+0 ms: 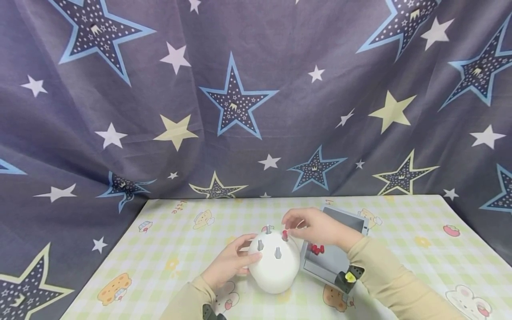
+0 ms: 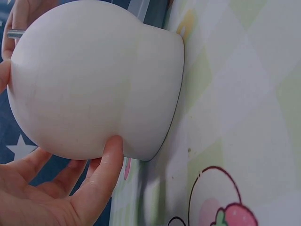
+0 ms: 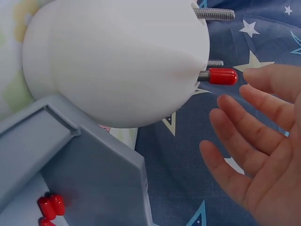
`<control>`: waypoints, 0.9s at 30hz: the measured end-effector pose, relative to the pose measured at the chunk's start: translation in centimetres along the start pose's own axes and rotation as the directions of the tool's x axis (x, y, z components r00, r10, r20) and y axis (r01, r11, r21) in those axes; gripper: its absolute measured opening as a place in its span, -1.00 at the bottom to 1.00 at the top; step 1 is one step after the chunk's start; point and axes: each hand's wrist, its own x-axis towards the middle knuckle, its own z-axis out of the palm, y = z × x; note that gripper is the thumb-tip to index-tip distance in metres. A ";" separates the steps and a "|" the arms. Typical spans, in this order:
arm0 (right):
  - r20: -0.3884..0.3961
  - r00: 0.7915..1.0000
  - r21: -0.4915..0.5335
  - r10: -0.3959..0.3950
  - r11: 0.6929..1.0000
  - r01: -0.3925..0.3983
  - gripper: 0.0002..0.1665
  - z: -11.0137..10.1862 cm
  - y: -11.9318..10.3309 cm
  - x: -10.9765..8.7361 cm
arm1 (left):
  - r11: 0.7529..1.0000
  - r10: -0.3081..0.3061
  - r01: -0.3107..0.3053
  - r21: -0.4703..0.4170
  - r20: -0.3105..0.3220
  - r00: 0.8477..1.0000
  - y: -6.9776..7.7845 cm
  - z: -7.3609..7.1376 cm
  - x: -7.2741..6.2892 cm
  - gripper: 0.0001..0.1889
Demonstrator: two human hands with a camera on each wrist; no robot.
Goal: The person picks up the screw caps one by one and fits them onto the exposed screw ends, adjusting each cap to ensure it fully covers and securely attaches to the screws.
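Note:
A white globe-shaped body (image 1: pixel 276 271) stands on its narrower base, with several threaded metal studs (image 1: pixel 278 252) sticking out of its top. One stud carries a red cap (image 3: pixel 223 76); the other studs are bare metal. My left hand (image 1: pixel 230 262) holds the globe by its left side, its digits spread against the white surface in the left wrist view. Just off the red cap is my right hand (image 1: pixel 314 226), its fingers parted and loosely bent, a small gap showing between them and the cap in the right wrist view. Nothing lies in that hand.
Right of the globe, close against it, sits a grey tray (image 3: pixel 113 150) with raised walls. Several loose red caps (image 1: pixel 317 250) lie inside, partly overlapped by the right forearm's side in the head view. A checked cloth (image 1: pixel 160 249) covers the table; a starry curtain (image 1: pixel 248 160) hangs behind.

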 end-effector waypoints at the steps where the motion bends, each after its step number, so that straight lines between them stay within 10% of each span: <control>1: 0.000 1.000 0.001 0.000 1.000 0.000 -0.84 -0.1 0.0 0.0 | 1.000 -0.001 0.001 -0.002 0.001 1.000 0.0 0.0 0.0 -0.29; 17: -0.008 0.992 0.135 0.124 0.983 -0.122 -0.76 -2.1 1.3 0.2 | 1.000 0.004 -0.004 0.007 0.001 1.000 -0.1 -0.1 -0.1 -0.29; 27: 0.061 0.950 0.428 0.306 0.852 -0.302 -0.64 -4.0 3.0 0.0 | 1.000 -0.002 0.002 0.022 -0.006 1.000 0.1 0.0 -0.1 -0.29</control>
